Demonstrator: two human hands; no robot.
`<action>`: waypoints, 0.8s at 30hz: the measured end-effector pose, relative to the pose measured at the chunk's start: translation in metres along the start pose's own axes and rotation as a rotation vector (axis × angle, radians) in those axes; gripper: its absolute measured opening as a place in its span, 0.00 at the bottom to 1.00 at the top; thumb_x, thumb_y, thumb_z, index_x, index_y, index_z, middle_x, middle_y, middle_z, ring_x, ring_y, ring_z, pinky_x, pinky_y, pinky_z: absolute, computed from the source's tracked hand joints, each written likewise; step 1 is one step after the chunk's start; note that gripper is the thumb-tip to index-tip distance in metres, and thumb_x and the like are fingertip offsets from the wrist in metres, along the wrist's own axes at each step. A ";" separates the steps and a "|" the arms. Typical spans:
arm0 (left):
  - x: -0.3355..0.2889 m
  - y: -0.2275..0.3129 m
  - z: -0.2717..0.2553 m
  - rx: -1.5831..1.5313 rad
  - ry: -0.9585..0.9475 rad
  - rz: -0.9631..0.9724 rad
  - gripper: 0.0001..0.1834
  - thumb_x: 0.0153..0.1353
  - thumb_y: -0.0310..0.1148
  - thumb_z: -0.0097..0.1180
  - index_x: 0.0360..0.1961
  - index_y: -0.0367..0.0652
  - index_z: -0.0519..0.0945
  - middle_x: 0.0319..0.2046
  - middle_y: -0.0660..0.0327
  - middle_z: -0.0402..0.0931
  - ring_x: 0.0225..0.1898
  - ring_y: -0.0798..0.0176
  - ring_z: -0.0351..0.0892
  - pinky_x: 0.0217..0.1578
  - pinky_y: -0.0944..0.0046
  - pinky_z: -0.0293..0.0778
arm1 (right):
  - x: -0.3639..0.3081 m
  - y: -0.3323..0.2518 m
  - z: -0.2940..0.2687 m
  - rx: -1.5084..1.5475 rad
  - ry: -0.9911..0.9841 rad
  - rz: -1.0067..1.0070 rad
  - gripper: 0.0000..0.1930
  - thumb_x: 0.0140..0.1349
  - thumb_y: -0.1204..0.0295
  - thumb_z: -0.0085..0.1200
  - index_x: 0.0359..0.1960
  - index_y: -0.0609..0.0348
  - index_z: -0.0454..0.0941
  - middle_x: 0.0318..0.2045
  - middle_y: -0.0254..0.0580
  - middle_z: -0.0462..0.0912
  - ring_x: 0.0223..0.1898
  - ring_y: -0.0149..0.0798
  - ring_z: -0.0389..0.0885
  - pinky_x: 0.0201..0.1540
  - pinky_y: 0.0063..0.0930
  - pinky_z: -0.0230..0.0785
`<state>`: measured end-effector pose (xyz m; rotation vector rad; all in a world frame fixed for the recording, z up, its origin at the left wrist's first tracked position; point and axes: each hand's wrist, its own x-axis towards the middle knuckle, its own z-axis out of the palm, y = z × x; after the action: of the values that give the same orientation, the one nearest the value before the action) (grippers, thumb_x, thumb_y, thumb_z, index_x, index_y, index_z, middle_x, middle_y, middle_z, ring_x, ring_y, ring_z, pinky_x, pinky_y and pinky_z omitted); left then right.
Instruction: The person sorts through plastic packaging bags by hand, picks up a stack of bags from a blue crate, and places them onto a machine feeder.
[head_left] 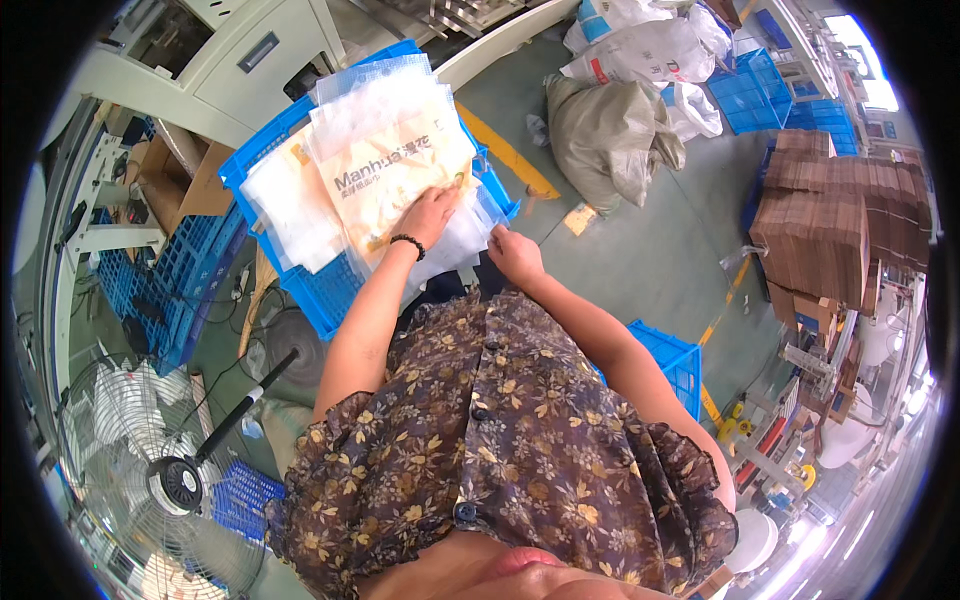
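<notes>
In front of me is a blue plastic crate [325,305] with flat plastic packaging bags piled on it. The uppermost bag [335,150] is cream-coloured with dark print; clear, frosted-looking bags [365,85] stick out beyond it. My left hand [428,218], with a dark bead bracelet at the wrist, lies on the printed bag with its fingers stretched out. At the pile's near right corner my right hand [515,257] is closed, its fingertips pinching the edge of a clear plastic bag [482,215].
A pale machine cabinet [265,75] stands beyond the crate. Large woven sacks [610,140] sit on the floor at the far right. Stacked brown cardboard [815,240] stands at right. A floor fan [175,485] is at lower left; another blue crate [668,365] is by my right arm.
</notes>
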<state>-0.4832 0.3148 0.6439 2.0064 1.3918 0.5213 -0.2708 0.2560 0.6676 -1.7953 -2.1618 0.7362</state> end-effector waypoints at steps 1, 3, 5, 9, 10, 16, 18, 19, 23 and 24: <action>0.001 -0.001 0.000 -0.001 -0.008 0.004 0.24 0.62 0.30 0.50 0.61 0.48 0.68 0.45 0.53 0.70 0.48 0.49 0.73 0.49 0.54 0.72 | 0.000 -0.003 -0.004 0.000 -0.032 0.013 0.08 0.57 0.66 0.51 0.31 0.56 0.71 0.21 0.50 0.79 0.26 0.54 0.79 0.29 0.49 0.70; 0.001 -0.002 0.000 0.000 -0.026 -0.001 0.24 0.62 0.30 0.51 0.60 0.48 0.68 0.45 0.53 0.70 0.47 0.49 0.73 0.48 0.55 0.72 | 0.000 -0.004 -0.005 -0.033 -0.120 0.024 0.08 0.56 0.66 0.51 0.30 0.56 0.72 0.22 0.49 0.79 0.27 0.54 0.79 0.30 0.48 0.70; 0.002 0.001 0.001 0.001 -0.044 -0.014 0.24 0.61 0.30 0.52 0.60 0.47 0.69 0.45 0.54 0.70 0.47 0.49 0.74 0.47 0.55 0.72 | 0.003 0.000 -0.002 -0.107 -0.225 0.021 0.07 0.54 0.66 0.51 0.29 0.55 0.73 0.25 0.49 0.80 0.29 0.55 0.79 0.33 0.48 0.71; 0.003 -0.001 0.003 0.027 -0.004 0.016 0.21 0.60 0.30 0.53 0.56 0.47 0.72 0.43 0.54 0.71 0.46 0.49 0.74 0.47 0.55 0.72 | -0.004 0.014 -0.008 -0.193 -0.422 -0.021 0.08 0.55 0.64 0.51 0.29 0.54 0.75 0.26 0.46 0.81 0.34 0.52 0.80 0.35 0.45 0.71; 0.003 0.001 0.002 0.009 0.010 0.022 0.20 0.60 0.30 0.53 0.54 0.47 0.72 0.43 0.54 0.71 0.46 0.50 0.74 0.47 0.55 0.72 | -0.007 0.011 -0.012 -0.119 -0.350 0.021 0.10 0.56 0.63 0.51 0.27 0.55 0.75 0.27 0.45 0.81 0.33 0.52 0.80 0.34 0.46 0.71; -0.004 0.014 -0.006 0.048 -0.017 0.043 0.14 0.59 0.27 0.51 0.47 0.46 0.77 0.39 0.56 0.74 0.44 0.51 0.75 0.44 0.56 0.74 | 0.013 -0.024 -0.044 0.138 -0.015 0.265 0.16 0.57 0.57 0.55 0.33 0.58 0.75 0.25 0.46 0.81 0.30 0.50 0.81 0.32 0.46 0.71; -0.008 0.020 -0.003 0.027 0.022 0.103 0.13 0.58 0.26 0.51 0.45 0.45 0.78 0.36 0.56 0.74 0.41 0.51 0.75 0.42 0.56 0.74 | 0.027 -0.015 -0.033 0.141 0.007 0.278 0.16 0.56 0.58 0.58 0.35 0.59 0.75 0.24 0.46 0.80 0.31 0.49 0.80 0.34 0.43 0.70; -0.012 0.020 0.002 -0.022 0.086 0.173 0.12 0.58 0.25 0.51 0.44 0.44 0.79 0.34 0.56 0.73 0.39 0.52 0.75 0.40 0.56 0.74 | 0.032 -0.006 -0.024 0.134 0.012 0.257 0.16 0.56 0.58 0.58 0.34 0.59 0.75 0.24 0.46 0.80 0.31 0.49 0.80 0.34 0.43 0.70; -0.017 0.030 0.019 0.045 0.061 0.234 0.19 0.57 0.25 0.52 0.52 0.45 0.75 0.37 0.55 0.71 0.39 0.52 0.74 0.41 0.56 0.73 | 0.046 0.030 -0.001 0.014 -0.178 0.153 0.16 0.54 0.58 0.59 0.29 0.61 0.76 0.23 0.48 0.80 0.31 0.49 0.81 0.35 0.42 0.70; -0.015 0.032 0.022 0.076 0.040 0.227 0.21 0.58 0.25 0.52 0.55 0.46 0.73 0.39 0.55 0.71 0.40 0.51 0.74 0.42 0.56 0.73 | 0.048 0.038 0.004 0.069 -0.165 0.151 0.16 0.54 0.59 0.59 0.28 0.61 0.77 0.23 0.48 0.80 0.30 0.49 0.81 0.34 0.41 0.71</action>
<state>-0.4523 0.2872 0.6505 2.2418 1.2300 0.6188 -0.2508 0.3056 0.6380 -1.9397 -2.0875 1.0138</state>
